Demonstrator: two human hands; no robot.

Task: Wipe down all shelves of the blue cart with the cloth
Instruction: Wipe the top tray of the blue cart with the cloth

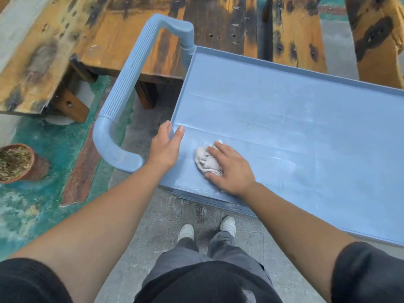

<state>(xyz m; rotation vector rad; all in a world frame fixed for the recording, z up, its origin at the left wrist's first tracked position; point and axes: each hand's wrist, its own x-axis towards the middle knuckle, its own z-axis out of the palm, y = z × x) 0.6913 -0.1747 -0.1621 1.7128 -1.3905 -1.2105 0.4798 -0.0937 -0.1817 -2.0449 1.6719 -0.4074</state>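
A: We are looking down at the blue cart (284, 110), whose top shelf is filling the right half of the frame. The cloth (206, 160) is lying bunched near the shelf's lower-left corner.

B: And we are seeing the right hand (229, 169) pressing flat on the cloth, fingers spread and pointing toward the upper left, thumb along the cloth's lower edge. The forearm is running down to the lower right, ending in a black sleeve.

A: The left hand (167, 145) is gripping the shelf's left rim, thumb hooked inside the tray, the other fingers curling over the outside. That arm is stretching from the lower left.

B: We are also noticing the cart handle (122, 101) arching left of the shelf, wooden benches (98, 40) across the top, and a clay pot (19, 162) at the left edge.
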